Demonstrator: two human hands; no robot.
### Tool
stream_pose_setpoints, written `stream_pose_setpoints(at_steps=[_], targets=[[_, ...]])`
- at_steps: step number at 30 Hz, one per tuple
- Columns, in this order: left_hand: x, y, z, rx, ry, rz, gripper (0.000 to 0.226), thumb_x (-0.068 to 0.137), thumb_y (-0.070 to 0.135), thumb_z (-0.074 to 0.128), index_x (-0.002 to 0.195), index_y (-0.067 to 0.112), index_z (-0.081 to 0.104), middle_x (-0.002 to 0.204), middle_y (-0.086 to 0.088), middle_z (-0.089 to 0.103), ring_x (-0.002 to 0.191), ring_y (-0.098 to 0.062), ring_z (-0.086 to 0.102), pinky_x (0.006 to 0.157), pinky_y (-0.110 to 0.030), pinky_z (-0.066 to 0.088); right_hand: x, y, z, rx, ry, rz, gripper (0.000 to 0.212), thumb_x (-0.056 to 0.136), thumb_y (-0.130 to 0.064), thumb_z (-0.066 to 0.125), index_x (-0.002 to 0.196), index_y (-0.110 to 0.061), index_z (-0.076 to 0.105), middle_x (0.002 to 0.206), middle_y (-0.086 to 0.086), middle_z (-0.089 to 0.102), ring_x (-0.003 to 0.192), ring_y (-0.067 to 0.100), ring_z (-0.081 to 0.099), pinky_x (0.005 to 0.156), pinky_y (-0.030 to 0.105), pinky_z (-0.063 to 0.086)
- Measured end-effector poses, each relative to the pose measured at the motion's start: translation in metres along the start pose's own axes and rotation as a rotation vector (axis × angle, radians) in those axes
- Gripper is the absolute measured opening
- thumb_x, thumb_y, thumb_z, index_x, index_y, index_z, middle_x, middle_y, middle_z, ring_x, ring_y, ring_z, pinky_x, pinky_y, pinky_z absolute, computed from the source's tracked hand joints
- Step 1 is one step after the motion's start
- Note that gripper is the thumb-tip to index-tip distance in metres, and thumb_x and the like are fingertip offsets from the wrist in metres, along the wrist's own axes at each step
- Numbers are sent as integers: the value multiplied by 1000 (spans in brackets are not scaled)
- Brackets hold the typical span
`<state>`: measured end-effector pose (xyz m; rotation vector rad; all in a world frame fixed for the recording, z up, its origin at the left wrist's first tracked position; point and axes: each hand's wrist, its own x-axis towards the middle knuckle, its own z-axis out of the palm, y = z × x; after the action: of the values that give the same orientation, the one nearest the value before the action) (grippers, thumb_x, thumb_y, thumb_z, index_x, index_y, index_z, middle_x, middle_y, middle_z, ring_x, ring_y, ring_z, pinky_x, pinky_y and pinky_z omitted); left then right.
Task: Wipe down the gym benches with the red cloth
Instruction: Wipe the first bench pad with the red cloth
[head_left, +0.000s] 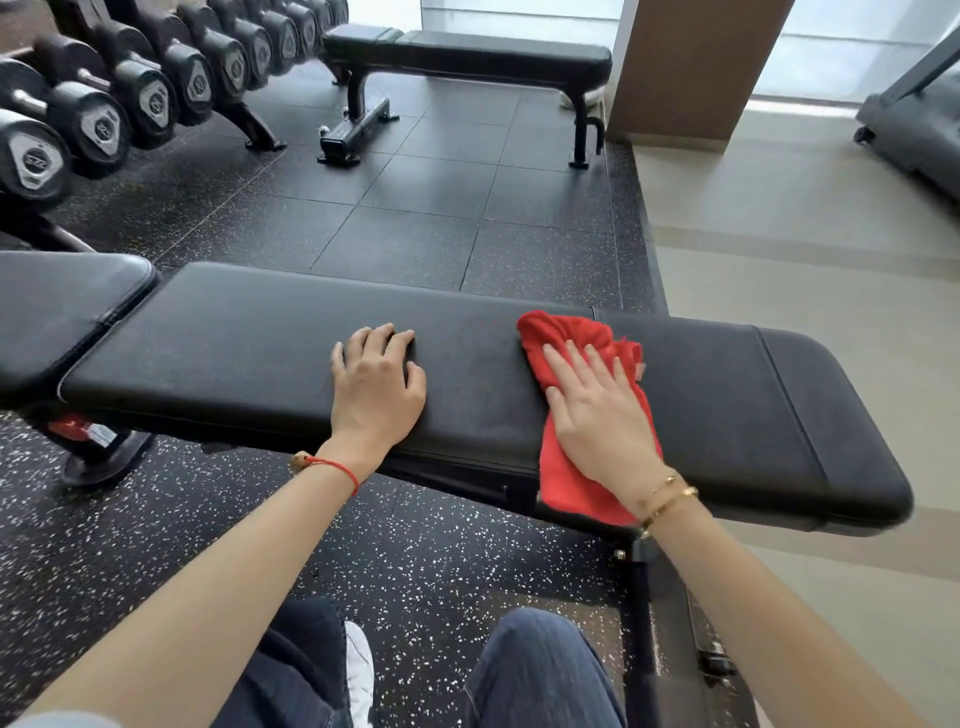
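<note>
The right hand (597, 410) lies flat on the red cloth (566, 467), fingers straight and spread, pressing it onto the pad of the near bench (234, 343). No curl in that grip at all; it is palm pressure alone. The cloth sits right of the pad's middle, bunched at the far edge, with its near end draped over the front edge and hanging down. The left hand (376, 382) rests bare on the pad just beside it, fingers lightly bent, holding nothing, seemingly steadying the person.

The judgement here: wiping is under way on this bench, with the stretch to the left, the seat pad (57, 306) and the right end possibly yet to cover. The far bench (467, 54) stands well apart across the floor, next to the dumbbells (98, 124).

The risks? That hanging tail. With nothing clamped on the cloth, a quick sideways stroke could let it slide out from under the palm and drop to the floor, dirtying it. The bunched fold could also skip over patches. And the left hand sits on pad that needs wiping too.
</note>
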<state>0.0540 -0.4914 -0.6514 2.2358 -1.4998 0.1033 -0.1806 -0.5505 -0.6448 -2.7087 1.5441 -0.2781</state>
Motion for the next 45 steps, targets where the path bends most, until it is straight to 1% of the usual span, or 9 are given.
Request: stream_pose_setpoints(at_steps=[6, 10, 17, 21, 26, 35, 38, 41, 45], targets=[[0, 2, 0, 5, -7, -11, 44, 94, 23, 47, 137, 15, 52, 146, -7, 46, 138, -27, 34, 119, -50, 18, 70, 9, 0, 36, -57, 106, 53, 104, -31, 26, 156, -21, 15, 163, 7, 13, 150, 28, 8, 121, 48, -2], [0, 1, 0, 5, -5, -9, 44, 94, 23, 47, 137, 15, 53, 146, -8, 47, 138, -28, 35, 118, -51, 18, 77, -19, 2, 67, -87, -25, 52, 104, -31, 28, 155, -22, 18, 163, 6, 14, 150, 28, 10, 121, 47, -1], [1, -2, 2, 2, 8, -5, 43, 93, 23, 49, 135, 16, 55, 144, -7, 49, 137, -27, 37, 117, -49, 19, 10, -45, 2, 116, -81, -303, 53, 104, -33, 30, 155, -29, 17, 163, -2, 15, 151, 21, 8, 122, 41, -2], [1, -5, 2, -13, 0, 8, 43, 95, 25, 49, 137, 18, 53, 146, -5, 48, 139, -26, 35, 118, -49, 19, 15, -25, 3, 130, -62, -178, 53, 104, -32, 31, 155, -29, 17, 163, -1, 14, 151, 22, 9, 122, 42, -1], [2, -7, 3, -16, -7, 18, 43, 95, 26, 47, 137, 18, 53, 146, -6, 47, 139, -27, 34, 118, -50, 18, 74, -33, 6, 74, -56, 14, 53, 104, -32, 28, 155, -24, 17, 163, 6, 12, 150, 29, 8, 121, 47, -2], [2, -7, 3, 8, -7, 15, 44, 93, 26, 49, 135, 17, 54, 145, -5, 48, 138, -27, 36, 117, -49, 20, 61, -69, 9, 224, -65, -152, 55, 102, -42, 33, 154, -31, 20, 163, 4, 15, 151, 25, 8, 121, 42, -5], [2, -7, 2, -15, -11, 8, 43, 93, 25, 49, 135, 18, 54, 146, -5, 47, 139, -26, 34, 118, -49, 18, 53, -63, -2, 481, 58, -106, 54, 101, -37, 41, 152, -25, 29, 160, 8, 23, 150, 23, 14, 121, 37, 0], [0, -4, 1, -35, -2, 15, 40, 93, 22, 50, 132, 17, 56, 145, -3, 49, 140, -25, 34, 119, -49, 18, 48, -42, -9, 414, 166, 44, 58, 98, -38, 46, 150, -13, 33, 158, 11, 28, 148, 25, 20, 122, 41, 10], [-1, 0, -1, -38, 12, 58, 35, 92, 20, 50, 125, 17, 61, 137, -1, 55, 135, -22, 41, 116, -48, 23, 38, -19, -5, 224, -59, 198, 77, 95, -57, 41, 152, -7, 25, 160, 17, 18, 149, 32, 11, 122, 45, 6]])
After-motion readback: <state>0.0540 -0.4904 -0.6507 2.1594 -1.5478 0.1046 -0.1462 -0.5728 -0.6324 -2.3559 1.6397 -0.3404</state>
